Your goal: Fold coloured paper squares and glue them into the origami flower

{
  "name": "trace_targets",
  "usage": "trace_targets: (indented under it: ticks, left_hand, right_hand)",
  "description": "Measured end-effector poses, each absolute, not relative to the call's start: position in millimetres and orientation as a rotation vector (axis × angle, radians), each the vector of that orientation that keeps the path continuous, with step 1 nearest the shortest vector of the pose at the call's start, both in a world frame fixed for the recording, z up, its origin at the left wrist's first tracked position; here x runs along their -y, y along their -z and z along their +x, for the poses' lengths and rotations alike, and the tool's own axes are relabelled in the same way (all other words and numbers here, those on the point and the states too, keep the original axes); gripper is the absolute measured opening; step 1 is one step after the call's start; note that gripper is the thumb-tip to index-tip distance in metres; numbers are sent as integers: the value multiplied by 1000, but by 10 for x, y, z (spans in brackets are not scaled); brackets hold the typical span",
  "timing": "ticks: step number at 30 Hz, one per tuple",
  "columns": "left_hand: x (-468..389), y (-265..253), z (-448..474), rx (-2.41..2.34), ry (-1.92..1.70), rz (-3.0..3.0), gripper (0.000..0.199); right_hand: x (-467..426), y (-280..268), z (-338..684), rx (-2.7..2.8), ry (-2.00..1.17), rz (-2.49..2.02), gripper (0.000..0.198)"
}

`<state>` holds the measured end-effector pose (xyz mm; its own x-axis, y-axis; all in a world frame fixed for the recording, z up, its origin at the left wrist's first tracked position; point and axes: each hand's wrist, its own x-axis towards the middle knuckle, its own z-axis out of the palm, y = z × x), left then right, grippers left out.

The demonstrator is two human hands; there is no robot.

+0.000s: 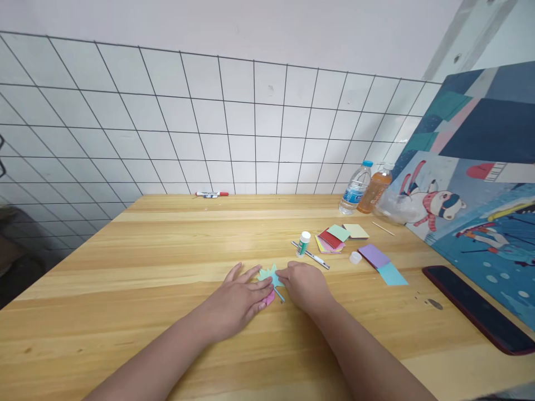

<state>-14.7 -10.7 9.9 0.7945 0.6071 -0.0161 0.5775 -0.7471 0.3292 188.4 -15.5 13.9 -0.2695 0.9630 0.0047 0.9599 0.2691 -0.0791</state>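
On the wooden table lies a light blue-green paper leaf point(273, 273) with a pointed, jagged outline and a thin blue stem point(280, 295). A small pink paper piece point(270, 299) shows at its lower left, partly under my fingers. My left hand point(236, 303) lies flat with fingers stretched and spread, the fingertips over the leaf's left side and the pink piece. From the right, my right hand point(308, 283) has its fingers mostly curled in, and its fingertips meet the leaf's right edge. The thumb of that hand is hidden.
A glue stick point(303, 245) stands behind my right hand beside a silver craft knife point(316, 259). Farther right are coloured papers point(332, 239), a white cap point(355, 257), purple paper point(374, 255), two bottles point(355, 189), a wooden stick point(383, 229) and a phone point(476, 306). Markers point(212, 194) lie by the wall.
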Motion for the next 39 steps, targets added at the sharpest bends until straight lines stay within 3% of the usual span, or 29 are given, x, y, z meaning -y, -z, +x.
trace_targets:
  ticks: [6, 17, 21, 27, 39]
  left_hand:
    - [362, -66, -145, -1025, -71, 2717, 57]
    - [352, -132, -130, -1069, -60, 2676, 49]
    - [341, -156, -173, -1061, -79, 2647, 48]
    - [313, -113, -180, -1054, -75, 2657, 47]
    - [326, -86, -122, -1087, -101, 2661, 45]
  right_hand:
    - [139, -155, 1895, 2450, -172, -1933, 22]
    - [193, -307, 1815, 2581, -132, -1900, 26]
    - [184, -206, 1897, 2429, -219, -1837, 29]
    - [108, -36, 1864, 2134, -316, -1812, 19]
    - [58, 20, 1809, 2125, -406, -1939, 23]
